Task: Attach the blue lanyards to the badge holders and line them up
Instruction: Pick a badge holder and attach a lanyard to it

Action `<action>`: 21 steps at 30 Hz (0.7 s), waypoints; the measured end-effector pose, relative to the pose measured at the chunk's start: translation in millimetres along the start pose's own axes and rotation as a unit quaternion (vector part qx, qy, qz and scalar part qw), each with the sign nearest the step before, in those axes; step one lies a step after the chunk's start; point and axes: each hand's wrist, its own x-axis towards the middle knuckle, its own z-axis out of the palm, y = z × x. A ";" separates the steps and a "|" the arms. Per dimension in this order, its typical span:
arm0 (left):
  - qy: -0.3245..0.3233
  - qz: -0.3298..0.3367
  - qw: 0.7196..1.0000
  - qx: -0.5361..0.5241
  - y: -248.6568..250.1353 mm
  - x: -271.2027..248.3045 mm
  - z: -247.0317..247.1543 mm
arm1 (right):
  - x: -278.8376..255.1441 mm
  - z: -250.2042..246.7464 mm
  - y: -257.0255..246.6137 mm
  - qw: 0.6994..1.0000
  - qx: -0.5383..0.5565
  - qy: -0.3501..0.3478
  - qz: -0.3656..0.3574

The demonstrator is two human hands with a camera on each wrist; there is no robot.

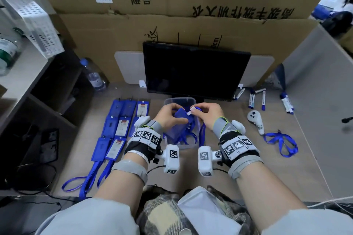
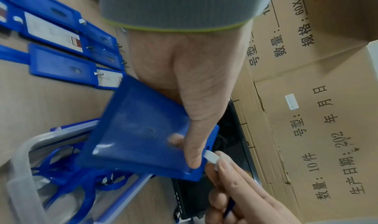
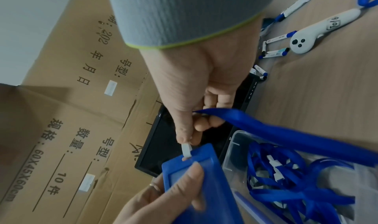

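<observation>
My left hand grips a blue badge holder above the clear plastic bin; its thumb lies across the holder's face near the slotted end. My right hand pinches the white plastic strap tip of a blue lanyard at that slot. The lanyard's ribbon trails down past the right wrist toward the bin. Several finished badge holders with lanyards lie in rows on the desk at the left.
The bin holds several tangled blue lanyards. A black monitor stands just behind it. One loose lanyard, a white controller and several markers lie to the right. Cardboard boxes form the back wall; a water bottle stands left.
</observation>
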 end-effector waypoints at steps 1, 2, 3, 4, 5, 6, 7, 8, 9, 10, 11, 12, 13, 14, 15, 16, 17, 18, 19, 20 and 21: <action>-0.008 -0.005 1.000 0.007 -0.3 -0.3 -2.3 | 0.6 -0.4 -0.3 1.000 -0.008 0.009 -0.001; -0.007 -0.010 1.000 0.011 -1.1 0.7 -4.5 | 2.2 -0.5 -1.5 1.000 -0.020 0.014 -0.004; -0.002 -0.014 1.000 0.017 -2.5 2.6 -6.7 | 5.0 0.1 -3.2 0.999 -0.039 0.016 -0.009; 0.009 -0.015 0.999 0.034 -2.7 4.3 -7.9 | 7.6 0.3 -5.0 0.998 -0.063 0.014 -0.013; 0.026 -0.014 0.998 0.059 -2.3 6.5 -8.3 | 10.7 0.5 -7.6 0.996 -0.092 0.009 -0.017; 0.044 -0.012 0.996 0.082 -1.1 8.8 -8.5 | 13.5 1.0 -11.4 0.992 -0.125 0.000 -0.023; 0.062 -0.012 0.994 0.093 0.3 11.1 -8.3 | 16.5 2.2 -14.9 0.987 -0.160 -0.012 -0.028; 0.078 -0.011 0.992 0.095 2.2 13.1 -8.3 | 19.1 3.0 -18.6 0.979 -0.197 -0.023 -0.034; 0.089 -0.012 0.991 0.099 4.4 15.2 -8.2 | 21.8 3.4 -22.3 0.972 -0.230 -0.026 -0.040; 0.093 -0.008 0.990 0.106 6.5 16.9 -7.9 | 24.0 3.1 -24.8 0.967 -0.251 -0.022 -0.043; 0.092 -0.005 0.990 0.110 8.1 19.2 -7.4 | 27.4 1.6 -25.7 0.965 -0.257 -0.016 -0.042; 0.092 -0.004 0.990 0.109 9.9 21.0 -7.1 | 31.0 -0.7 -25.9 0.966 -0.255 -0.011 -0.040; 0.096 -0.004 0.990 0.105 12.2 22.6 -7.0 | 34.4 -3.4 -25.0 0.968 -0.249 -0.009 -0.038; 0.101 -0.003 0.990 0.102 13.9 24.3 -6.6 | 36.8 -6.1 -24.2 0.969 -0.243 -0.008 -0.039; 0.102 -0.001 0.990 0.101 14.8 25.3 -7.1 | 37.5 -7.6 -23.9 0.971 -0.235 -0.005 -0.041; 0.102 0.000 0.990 0.100 17.4 27.4 -5.5 | 40.1 -11.1 -22.6 0.973 -0.225 -0.004 -0.043; 0.101 -0.001 0.990 0.101 21.2 29.8 -2.4 | 44.0 -15.3 -19.8 0.976 -0.214 -0.006 -0.047; 0.100 0.002 0.989 0.105 24.0 30.2 -1.7 | 45.8 -15.7 -17.2 0.978 -0.201 -0.006 -0.049; 0.101 0.003 0.989 0.110 25.5 31.6 -0.5 | 47.9 -15.8 -13.9 0.982 -0.183 -0.007 -0.050; 0.100 0.001 0.988 0.114 27.3 34.2 1.1 | 50.9 -17.2 -10.5 0.985 -0.165 -0.008 -0.053; 0.098 -0.007 0.988 0.121 29.1 36.4 2.9 | 54.2 -19.2 -6.4 0.987 -0.153 -0.010 -0.055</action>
